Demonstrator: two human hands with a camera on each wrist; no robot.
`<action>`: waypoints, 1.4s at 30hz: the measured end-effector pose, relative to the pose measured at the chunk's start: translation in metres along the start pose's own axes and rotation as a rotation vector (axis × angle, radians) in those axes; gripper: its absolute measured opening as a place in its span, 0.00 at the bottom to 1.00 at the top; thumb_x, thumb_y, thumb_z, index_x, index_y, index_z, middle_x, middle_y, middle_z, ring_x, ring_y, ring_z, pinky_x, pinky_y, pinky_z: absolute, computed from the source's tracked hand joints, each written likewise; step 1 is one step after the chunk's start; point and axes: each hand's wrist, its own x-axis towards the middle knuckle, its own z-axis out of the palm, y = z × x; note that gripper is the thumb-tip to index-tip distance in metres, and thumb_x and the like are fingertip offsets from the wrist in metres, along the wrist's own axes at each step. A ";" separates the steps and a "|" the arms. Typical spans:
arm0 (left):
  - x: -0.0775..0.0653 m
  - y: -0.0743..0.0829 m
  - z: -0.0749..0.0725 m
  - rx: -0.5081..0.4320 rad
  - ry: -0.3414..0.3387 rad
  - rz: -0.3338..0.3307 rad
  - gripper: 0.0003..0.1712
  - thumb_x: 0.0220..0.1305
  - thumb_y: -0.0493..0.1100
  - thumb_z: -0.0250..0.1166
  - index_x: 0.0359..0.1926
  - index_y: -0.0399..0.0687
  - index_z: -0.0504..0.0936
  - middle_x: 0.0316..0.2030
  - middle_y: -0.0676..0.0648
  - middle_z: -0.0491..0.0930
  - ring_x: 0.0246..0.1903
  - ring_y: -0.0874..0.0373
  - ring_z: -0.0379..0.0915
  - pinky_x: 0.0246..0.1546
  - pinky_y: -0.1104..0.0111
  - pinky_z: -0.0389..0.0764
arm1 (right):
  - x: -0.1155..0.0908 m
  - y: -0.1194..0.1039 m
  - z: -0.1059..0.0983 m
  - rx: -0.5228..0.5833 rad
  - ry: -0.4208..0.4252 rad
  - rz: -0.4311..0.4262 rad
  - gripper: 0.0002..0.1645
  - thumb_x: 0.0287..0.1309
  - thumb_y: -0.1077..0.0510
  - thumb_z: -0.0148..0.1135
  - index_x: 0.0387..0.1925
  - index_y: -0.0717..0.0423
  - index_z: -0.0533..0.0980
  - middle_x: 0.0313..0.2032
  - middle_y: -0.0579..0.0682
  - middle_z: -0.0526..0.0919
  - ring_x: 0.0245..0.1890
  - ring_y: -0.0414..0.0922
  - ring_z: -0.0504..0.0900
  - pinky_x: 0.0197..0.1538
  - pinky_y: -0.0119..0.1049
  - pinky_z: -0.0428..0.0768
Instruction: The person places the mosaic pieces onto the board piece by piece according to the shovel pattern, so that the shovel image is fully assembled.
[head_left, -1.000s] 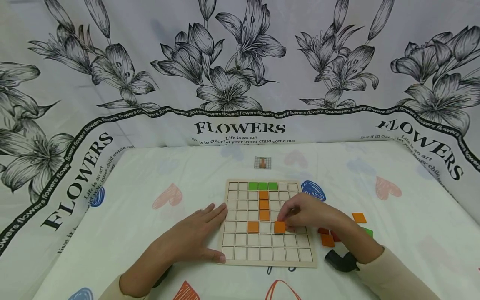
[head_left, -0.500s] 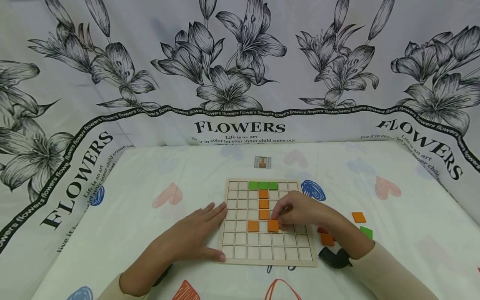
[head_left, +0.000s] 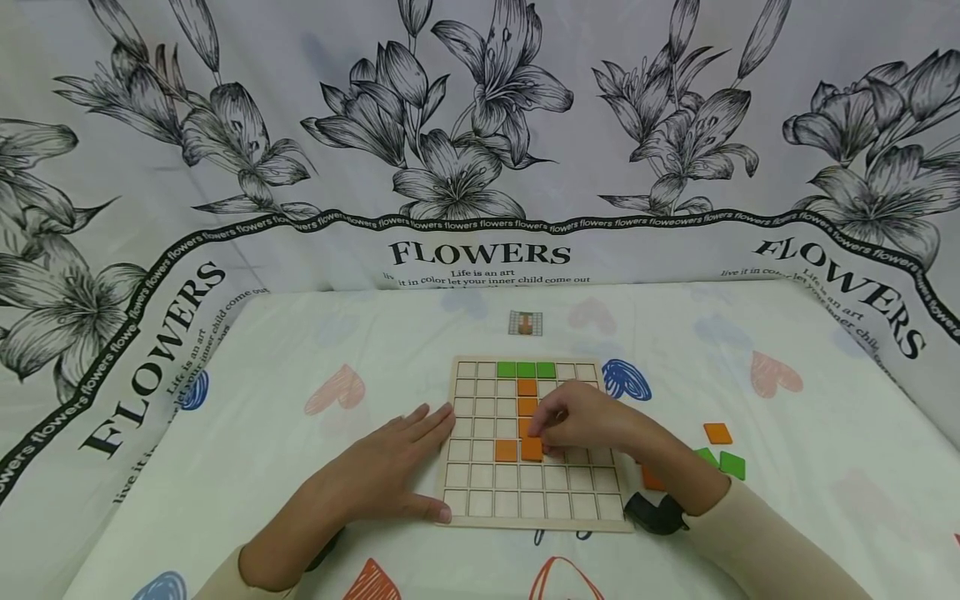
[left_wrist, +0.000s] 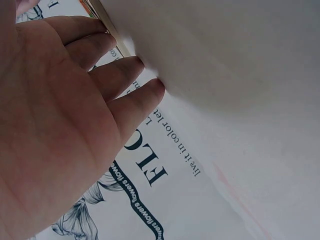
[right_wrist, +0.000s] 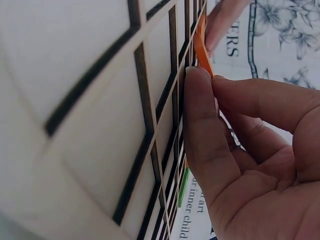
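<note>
A square wooden grid board [head_left: 536, 504] lies on the cloth, with a row of green tiles [head_left: 526, 370] at its top and a column of orange tiles [head_left: 527, 387] below them. My right hand [head_left: 581, 418] pinches an orange tile [head_left: 531, 449] between thumb and finger, over the cell beside another orange tile [head_left: 506, 451]. In the right wrist view that orange tile [right_wrist: 202, 52] tilts at the fingertips, close to the grid. My left hand [head_left: 386, 471] lies with straight fingers, its fingertips and thumb at the board's left edge; the left wrist view shows the palm [left_wrist: 60, 115].
Right of the board lie loose tiles: an orange one [head_left: 717, 433], a green one [head_left: 732, 466] and others partly hidden by the right forearm. A small grid picture card [head_left: 526, 323] lies behind the board. A flower-printed cloth [head_left: 480, 125] hangs at the back.
My right hand has moved left over the board with the pinched orange tile, from right of the centre column to that column. The left hand has stayed in place.
</note>
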 end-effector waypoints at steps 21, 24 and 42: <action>0.000 -0.001 0.001 -0.012 0.000 -0.004 0.66 0.52 0.81 0.59 0.77 0.40 0.56 0.77 0.45 0.53 0.74 0.41 0.50 0.69 0.47 0.61 | -0.004 0.001 0.001 0.016 0.012 -0.040 0.05 0.56 0.69 0.69 0.33 0.56 0.85 0.31 0.46 0.85 0.30 0.43 0.82 0.37 0.35 0.84; 0.001 -0.001 0.000 -0.014 -0.003 -0.009 0.66 0.52 0.81 0.59 0.77 0.40 0.56 0.77 0.45 0.53 0.74 0.41 0.50 0.69 0.47 0.61 | -0.007 0.005 -0.001 0.012 0.018 -0.041 0.05 0.58 0.67 0.69 0.33 0.55 0.85 0.30 0.46 0.85 0.30 0.44 0.82 0.38 0.36 0.83; 0.001 0.001 -0.001 -0.018 -0.019 -0.021 0.66 0.52 0.81 0.59 0.78 0.42 0.56 0.77 0.46 0.53 0.74 0.41 0.50 0.69 0.46 0.61 | -0.077 0.057 -0.062 0.004 0.154 0.133 0.04 0.60 0.66 0.65 0.38 0.61 0.83 0.29 0.51 0.82 0.27 0.49 0.81 0.32 0.40 0.85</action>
